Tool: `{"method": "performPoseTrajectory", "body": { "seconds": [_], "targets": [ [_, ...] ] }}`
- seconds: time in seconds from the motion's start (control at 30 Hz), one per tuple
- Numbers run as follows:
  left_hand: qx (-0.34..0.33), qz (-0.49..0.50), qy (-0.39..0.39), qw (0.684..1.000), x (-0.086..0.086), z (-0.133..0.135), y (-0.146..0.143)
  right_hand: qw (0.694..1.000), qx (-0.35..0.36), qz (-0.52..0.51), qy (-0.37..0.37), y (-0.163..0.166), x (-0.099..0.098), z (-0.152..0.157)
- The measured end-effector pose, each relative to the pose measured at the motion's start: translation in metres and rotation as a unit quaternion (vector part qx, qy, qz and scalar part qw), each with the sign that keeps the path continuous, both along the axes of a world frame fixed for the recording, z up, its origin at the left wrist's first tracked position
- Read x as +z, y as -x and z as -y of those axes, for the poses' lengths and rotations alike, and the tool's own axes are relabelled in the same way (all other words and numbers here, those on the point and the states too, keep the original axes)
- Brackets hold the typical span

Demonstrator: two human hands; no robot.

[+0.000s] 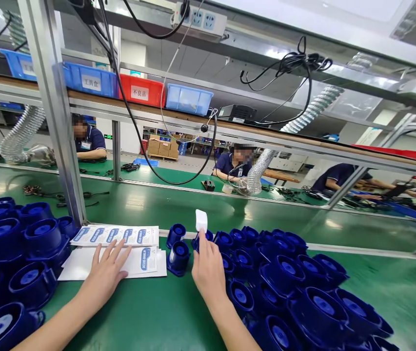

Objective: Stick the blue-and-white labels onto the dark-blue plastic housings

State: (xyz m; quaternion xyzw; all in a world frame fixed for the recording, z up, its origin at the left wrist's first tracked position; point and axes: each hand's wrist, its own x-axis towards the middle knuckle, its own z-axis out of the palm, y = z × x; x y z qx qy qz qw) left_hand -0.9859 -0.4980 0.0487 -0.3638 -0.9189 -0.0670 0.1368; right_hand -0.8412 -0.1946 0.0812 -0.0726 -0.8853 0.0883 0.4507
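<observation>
My left hand [106,274] lies with fingers spread on a white sheet of labels [148,259], whose remaining blue-and-white printed label is near its right end. Behind it lies a fuller label sheet [116,236]. My right hand [209,268] holds up a small white label [201,220] at its fingertips, its pale side towards me. Between the hands, a dark blue round plastic housing [178,256] stands on the green bench, with another blue housing [176,234] behind it. A further one is partly hidden behind my right fingers.
Many blue housings [288,268] crowd the bench on the right, and more housings [32,280] are piled at the left. A metal post [56,112] rises behind the sheets. A black cable [134,114] hangs ahead. Co-workers sit at the bench beyond; one person [233,163] is opposite.
</observation>
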Motion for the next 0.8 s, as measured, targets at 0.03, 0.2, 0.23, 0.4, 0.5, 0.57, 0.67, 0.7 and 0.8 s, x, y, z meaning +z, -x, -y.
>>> {"method": "performPoseTrajectory", "body": {
  "seconds": [0.03,0.2,0.23,0.4,0.5,0.57,0.67,0.7,0.8],
  "targets": [
    [-0.008,0.020,-0.001,1.000,-0.002,0.000,-0.003,1.000,-0.023,0.007,-0.012,0.003,-0.002,-0.006],
    [-0.046,0.098,-0.029,0.994,-0.013,0.003,-0.009,0.995,-0.073,0.034,-0.064,0.011,-0.010,-0.015],
    [-0.048,0.096,-0.040,0.993,-0.014,0.004,-0.010,0.994,-0.081,0.034,-0.069,0.011,-0.010,-0.014],
    [-0.064,0.100,-0.161,0.980,-0.011,0.002,-0.022,0.991,-0.086,0.016,-0.103,0.010,0.001,-0.014],
    [-0.083,0.276,-0.272,0.918,-0.002,-0.007,-0.045,0.990,-0.059,-0.024,-0.123,0.001,0.014,-0.016],
    [-0.100,0.462,-0.333,0.816,0.003,-0.014,-0.061,0.987,-0.010,-0.056,-0.150,-0.011,0.023,-0.008],
    [-0.121,0.679,-0.418,0.591,0.006,-0.022,-0.075,0.967,0.123,-0.072,-0.213,-0.032,0.034,0.024],
    [-0.121,0.718,-0.436,0.529,0.005,-0.023,-0.077,0.953,0.181,-0.066,-0.236,-0.037,0.037,0.039],
    [-0.100,0.770,-0.459,0.431,0.001,-0.026,-0.072,0.905,0.327,-0.021,-0.271,-0.043,0.036,0.084]
  ]
}}
